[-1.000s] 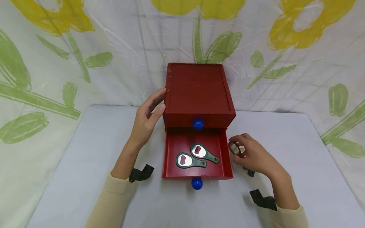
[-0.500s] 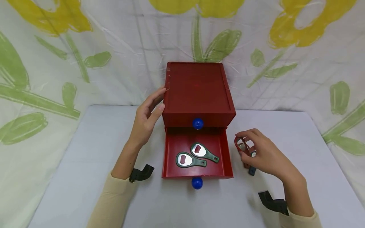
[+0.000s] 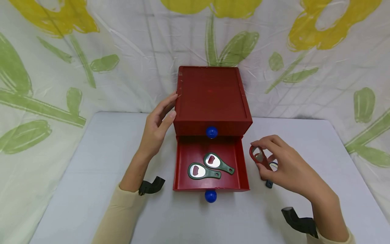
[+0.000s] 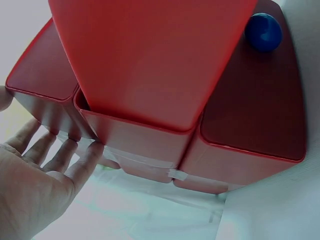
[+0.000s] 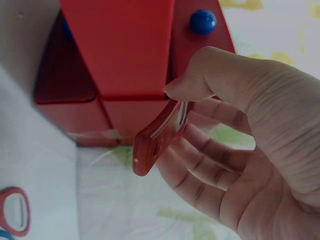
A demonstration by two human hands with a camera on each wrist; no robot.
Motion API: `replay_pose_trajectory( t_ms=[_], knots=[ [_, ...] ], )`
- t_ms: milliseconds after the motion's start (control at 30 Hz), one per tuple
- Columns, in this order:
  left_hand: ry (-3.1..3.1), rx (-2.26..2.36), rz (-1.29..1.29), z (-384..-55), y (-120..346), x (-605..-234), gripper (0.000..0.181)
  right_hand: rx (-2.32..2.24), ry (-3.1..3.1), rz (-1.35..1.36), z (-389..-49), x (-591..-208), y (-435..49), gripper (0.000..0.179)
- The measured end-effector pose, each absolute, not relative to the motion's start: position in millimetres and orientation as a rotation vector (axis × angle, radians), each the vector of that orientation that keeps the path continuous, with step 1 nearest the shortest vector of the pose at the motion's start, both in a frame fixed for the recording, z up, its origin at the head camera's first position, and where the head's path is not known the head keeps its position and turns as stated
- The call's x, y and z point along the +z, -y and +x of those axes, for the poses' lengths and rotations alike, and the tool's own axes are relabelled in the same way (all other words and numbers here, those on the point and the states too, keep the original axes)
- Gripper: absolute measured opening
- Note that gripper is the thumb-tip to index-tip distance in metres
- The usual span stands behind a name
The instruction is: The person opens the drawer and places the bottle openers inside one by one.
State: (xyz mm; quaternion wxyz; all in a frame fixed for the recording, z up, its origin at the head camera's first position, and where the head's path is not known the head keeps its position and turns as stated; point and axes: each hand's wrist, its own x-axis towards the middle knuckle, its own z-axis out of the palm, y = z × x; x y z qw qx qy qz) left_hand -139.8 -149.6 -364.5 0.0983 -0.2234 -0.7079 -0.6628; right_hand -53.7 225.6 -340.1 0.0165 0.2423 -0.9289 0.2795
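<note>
A red drawer cabinet (image 3: 211, 95) stands at the table's far side, with its middle drawer (image 3: 195, 146) pulled out. Two green-handled bottle openers, one on the left (image 3: 197, 171) and one on the right (image 3: 212, 161), lie in that drawer. My left hand (image 3: 155, 130) rests its fingertips against the cabinet's left side, fingers fairly straight. To the drawer's right, my right hand (image 3: 284, 164) pinches a red bottle opener (image 5: 159, 137) between thumb and fingers, above the table. A dark blue-handled opener (image 3: 269, 184) lies beneath that hand, partly hidden.
Blue round knobs show on the closed top drawer (image 3: 211, 132) and on the pulled-out drawer's front (image 3: 210, 196). Near the lower left of the right wrist view, a red-rimmed opener (image 5: 24, 212) lies on the white table (image 3: 100, 162). A flower-patterned cloth (image 3: 131, 67) hangs behind.
My right hand has drawn away from the drawer's right wall, moving rightward with the red bottle opener. My left hand stays against the cabinet.
</note>
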Motion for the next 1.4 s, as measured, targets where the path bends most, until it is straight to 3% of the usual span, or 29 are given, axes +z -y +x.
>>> replay_pose_trajectory(
  t_ms=[400,1400],
  knots=[
    [2.101,-1.957,-0.653,-139.6,149.3,-365.3,0.053,0.76,2.764,0.894,-45.7,-320.6,-208.5,0.064],
    [2.109,-1.962,-0.626,-138.8,149.3,-365.9,0.051,0.65,2.703,1.221,-55.8,-295.1,-144.9,0.045]
  ],
)
